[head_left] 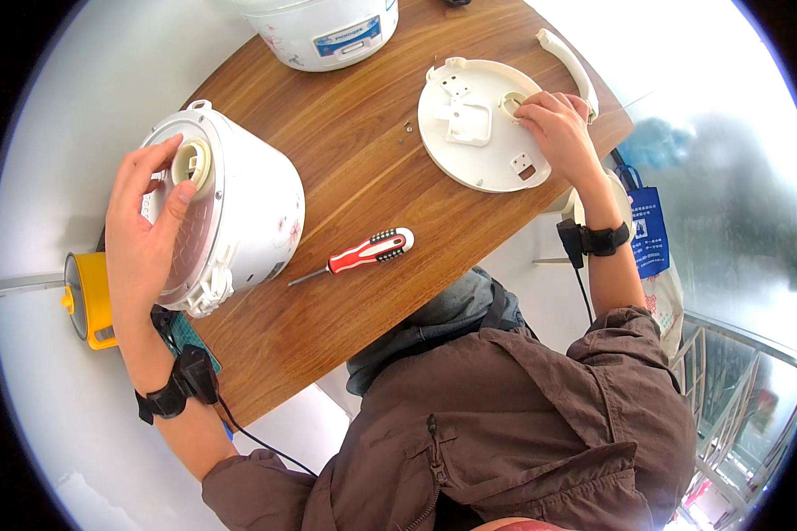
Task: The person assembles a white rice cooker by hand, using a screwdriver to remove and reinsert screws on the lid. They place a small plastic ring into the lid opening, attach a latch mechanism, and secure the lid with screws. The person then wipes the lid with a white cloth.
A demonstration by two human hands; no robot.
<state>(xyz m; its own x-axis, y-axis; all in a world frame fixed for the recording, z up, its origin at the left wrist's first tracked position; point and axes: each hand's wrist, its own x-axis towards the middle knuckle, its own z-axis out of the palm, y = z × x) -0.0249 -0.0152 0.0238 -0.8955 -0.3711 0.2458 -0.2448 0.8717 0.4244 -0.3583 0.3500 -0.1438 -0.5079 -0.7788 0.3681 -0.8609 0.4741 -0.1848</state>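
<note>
A white rice cooker [261,199] with pink flowers lies tilted at the left of the table, its lid side turned toward my left hand [143,208]. The thumb and fingers of that hand grip a cream plastic ring-shaped cup [191,165] at the lid. On the right, a round white lid cover [483,165] lies with its molded inner side up. My right hand [558,131] reaches over its right edge, fingers curled at a cream collar [510,103] in the cover; the fingertips are partly hidden. A red, white and black screwdriver [363,252] rests between the hands.
A second white cooker [336,35] stands at the back. A curved white handle [571,71] lies by the right edge, and small screws [407,129] lie near the cover. Off the table are a yellow container [88,296] at left and a blue bag [646,226] at right.
</note>
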